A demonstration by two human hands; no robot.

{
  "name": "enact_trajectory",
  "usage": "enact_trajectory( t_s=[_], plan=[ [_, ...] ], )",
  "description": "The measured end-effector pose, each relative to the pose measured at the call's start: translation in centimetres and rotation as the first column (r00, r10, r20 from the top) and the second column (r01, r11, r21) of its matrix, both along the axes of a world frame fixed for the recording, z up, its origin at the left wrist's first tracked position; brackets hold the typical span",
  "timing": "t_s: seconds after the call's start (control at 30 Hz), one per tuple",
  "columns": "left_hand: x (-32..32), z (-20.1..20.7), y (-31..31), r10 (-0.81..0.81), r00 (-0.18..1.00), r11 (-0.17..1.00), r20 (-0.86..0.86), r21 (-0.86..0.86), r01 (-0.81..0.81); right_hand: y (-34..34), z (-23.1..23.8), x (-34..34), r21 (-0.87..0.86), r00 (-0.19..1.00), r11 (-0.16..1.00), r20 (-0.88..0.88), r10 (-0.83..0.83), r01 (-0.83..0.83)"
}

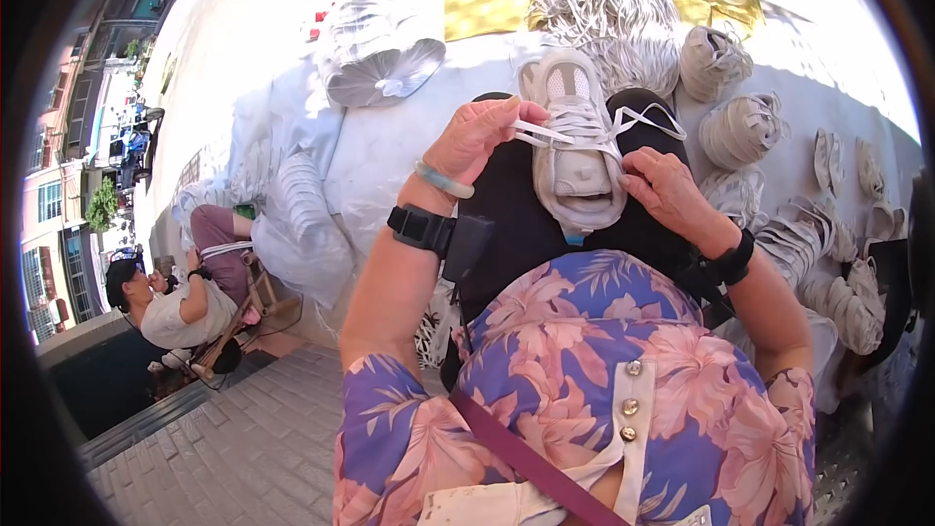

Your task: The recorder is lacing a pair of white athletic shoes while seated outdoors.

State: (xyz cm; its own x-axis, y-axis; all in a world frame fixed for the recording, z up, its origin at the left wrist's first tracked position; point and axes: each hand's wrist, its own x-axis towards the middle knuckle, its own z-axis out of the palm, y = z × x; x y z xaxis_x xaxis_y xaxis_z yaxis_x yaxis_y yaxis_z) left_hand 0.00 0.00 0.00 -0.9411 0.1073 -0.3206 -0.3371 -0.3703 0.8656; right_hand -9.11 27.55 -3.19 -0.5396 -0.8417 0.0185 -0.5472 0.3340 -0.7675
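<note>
A pale grey-white sneaker rests on my dark-clad lap, its toe pointing away from me and its opening toward me. My left hand is closed in a pinch on a white shoelace and pulls it out to the left of the shoe. Curled at the right side of the shoe's collar, my right hand has its fingertips against the edge; its exact grip is partly hidden. Another length of white lace loops loosely above the right hand, to the right of the shoe.
Beyond my knees lies a large heap of white laces near yellow sheeting. Bundled shoes and more loose sneakers lie at right. White plastic bags stand far left. A person sits at left beyond the paving.
</note>
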Motion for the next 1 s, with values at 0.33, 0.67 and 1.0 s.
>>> enact_trajectory(
  t_s=[0.33,0.67,1.0],
  plan=[
    [-0.4,-0.7,0.9,-0.011,1.0,0.945,-0.007,-0.328,0.008,5.9,0.9,0.2,-0.025,0.96,0.996,-0.263,-0.09,0.087],
    [-0.6,-3.9,2.8,-0.047,0.987,0.657,-0.155,-0.749,-0.087,13.8,-1.1,1.1,0.093,0.968,0.988,-0.23,-0.098,0.122],
    [-1.9,-1.5,8.4,-0.258,0.824,0.192,-0.504,-0.863,-0.468,-0.5,1.4,0.7,-0.118,0.986,0.989,-0.134,-0.1,0.085]
  ],
)
